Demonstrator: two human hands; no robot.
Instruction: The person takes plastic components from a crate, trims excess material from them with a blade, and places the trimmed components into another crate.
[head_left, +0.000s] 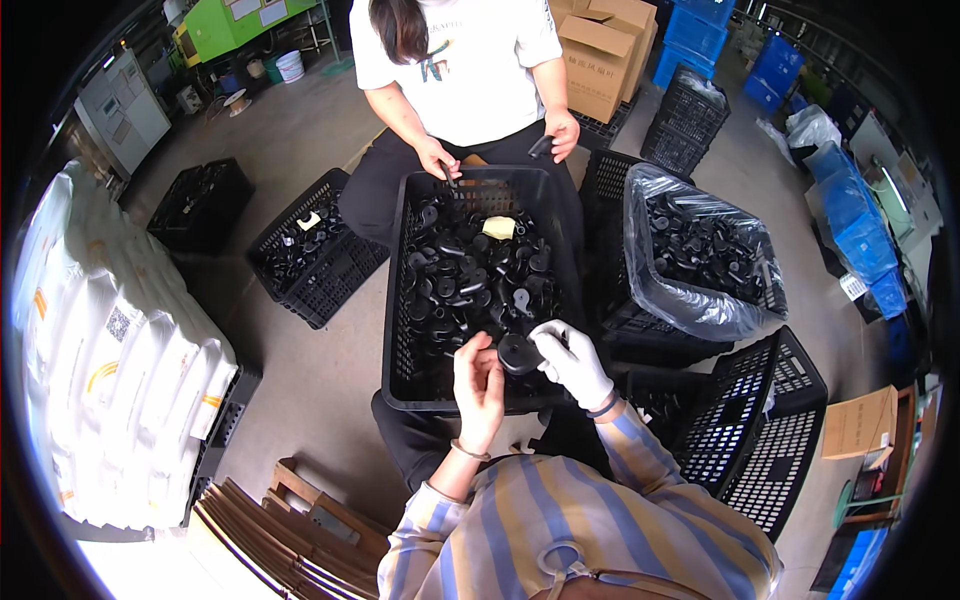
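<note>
In front of me, over the near end of a black plastic crate point(397, 300), is a black plastic part point(518, 354) with a round, disc-like body. My right hand point(574, 368), in a white glove, grips its right side. My bare left hand point(478, 388) has its fingers curled at the left edge of the same part; the exact grip is partly hidden. Many similar black plastic parts point(470, 285) fill the crate, with a pale yellow piece point(498, 228) lying on top. Across from me, a seated person holds a black part point(541, 147) in one hand.
On the right stands a crate lined with clear plastic point(645, 285), full of black parts. Tilted black crates point(770, 430) are beside my right arm. Another parts crate point(330, 275) sits left on the floor. White sacks point(120, 370) are stacked far left; cardboard boxes point(595, 75) stand behind the person.
</note>
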